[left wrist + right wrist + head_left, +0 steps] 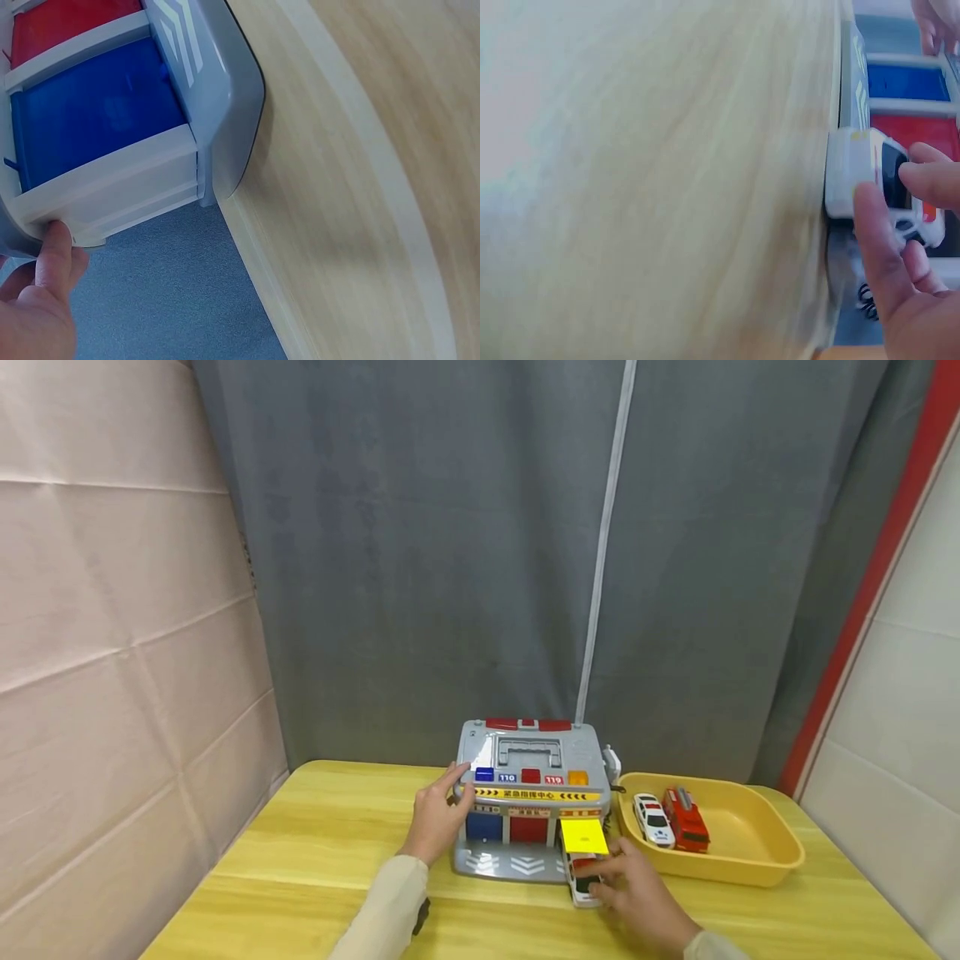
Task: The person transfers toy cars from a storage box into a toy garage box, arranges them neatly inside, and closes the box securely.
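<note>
The left hand (437, 817) grips the toy garage (532, 794); the right hand (637, 885), fingers extended, touches the car (885, 172) only partway in beneath the garage's yellow door (585, 837), two vehicles (686, 822) lying outside in the tray (750, 877) beside it.

Left sleeve (381, 910): long, plain, pale cream. Left hand (437, 818), beyond the left sleeve: bare. Dark item (422, 917), against the left sleeve's right edge, near the cuff (411, 867): small, nearly black, type not determinable. Right sleeve (711, 946), well right of the left sleeve: pale cream, end portion visible. Right hand (643, 892): bare.
</note>
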`<state>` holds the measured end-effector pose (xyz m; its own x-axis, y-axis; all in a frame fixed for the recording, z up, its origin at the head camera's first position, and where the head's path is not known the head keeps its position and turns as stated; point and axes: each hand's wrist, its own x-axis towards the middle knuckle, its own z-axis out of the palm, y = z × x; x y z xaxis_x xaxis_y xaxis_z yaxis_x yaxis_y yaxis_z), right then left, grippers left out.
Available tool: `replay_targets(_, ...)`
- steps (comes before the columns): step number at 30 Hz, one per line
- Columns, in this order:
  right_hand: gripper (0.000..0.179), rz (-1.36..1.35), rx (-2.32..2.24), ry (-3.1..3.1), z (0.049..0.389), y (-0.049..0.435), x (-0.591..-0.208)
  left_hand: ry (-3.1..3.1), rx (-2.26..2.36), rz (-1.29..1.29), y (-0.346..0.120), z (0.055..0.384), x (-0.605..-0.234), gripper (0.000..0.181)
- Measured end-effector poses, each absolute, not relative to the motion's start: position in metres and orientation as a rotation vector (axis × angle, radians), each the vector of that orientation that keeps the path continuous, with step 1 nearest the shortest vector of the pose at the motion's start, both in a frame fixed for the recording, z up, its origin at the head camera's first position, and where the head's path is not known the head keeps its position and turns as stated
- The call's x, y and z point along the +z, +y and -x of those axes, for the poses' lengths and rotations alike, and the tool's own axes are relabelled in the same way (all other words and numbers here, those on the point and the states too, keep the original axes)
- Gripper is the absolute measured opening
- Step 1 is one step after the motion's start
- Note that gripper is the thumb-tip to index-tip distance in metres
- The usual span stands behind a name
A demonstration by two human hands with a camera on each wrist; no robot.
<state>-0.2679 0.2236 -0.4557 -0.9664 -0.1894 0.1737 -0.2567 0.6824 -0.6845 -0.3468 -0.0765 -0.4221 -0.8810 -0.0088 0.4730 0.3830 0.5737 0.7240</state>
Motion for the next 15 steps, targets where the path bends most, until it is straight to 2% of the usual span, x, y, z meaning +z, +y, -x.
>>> replay_targets(4, 0.009, -0.402, 1.337, -2.787, 0.272, 0.230, -0.460, -2.381, -1.250, 0.300, -0.077, 0.347, -0.423, 0.040)
replay_targets(11, 0.051, -0.238, 1.122, -2.766, 0.275, 0.221, -0.456, -2.369, -1.262, 0.299, -0.078, 0.347, -0.423, 0.040)
replay_targets(15, 0.054, -0.197, 0.968, -2.790, 0.275, 0.219, -0.456, -2.375, -1.265, 0.304, -0.077, 0.347, -0.423, 0.040)
